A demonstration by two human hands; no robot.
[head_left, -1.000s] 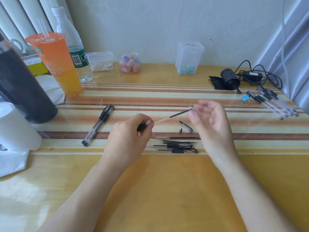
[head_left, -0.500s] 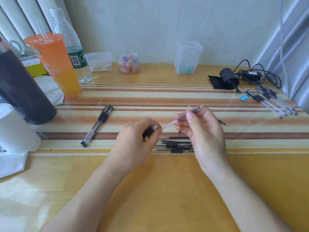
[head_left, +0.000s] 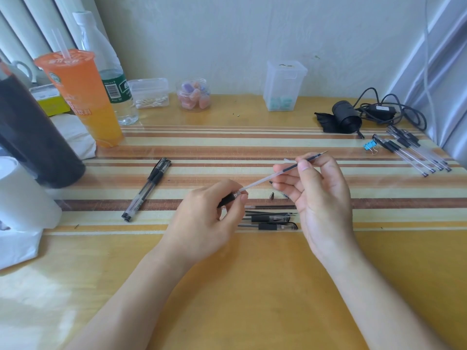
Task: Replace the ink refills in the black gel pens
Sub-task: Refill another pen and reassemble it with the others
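My left hand grips a gel pen barrel by its black rubber grip, open end pointing up and right. My right hand pinches an ink refill between thumb and fingers; its clear tail sits at the barrel's mouth and its metal tip sticks out past my fingers. Between my hands on the striped mat lie loose refills and opened pens, plus a small black pen tip. Two assembled pens lie to the left.
Several more pens and a blue binder clip lie at the right edge, behind them a black cable bundle. An orange drink cup, a water bottle, small clear containers and a dark flask stand at the back and left.
My right hand drew in toward the left hand half a second ago, then moved back out to the right, so more of the refill shows outside the barrel again.
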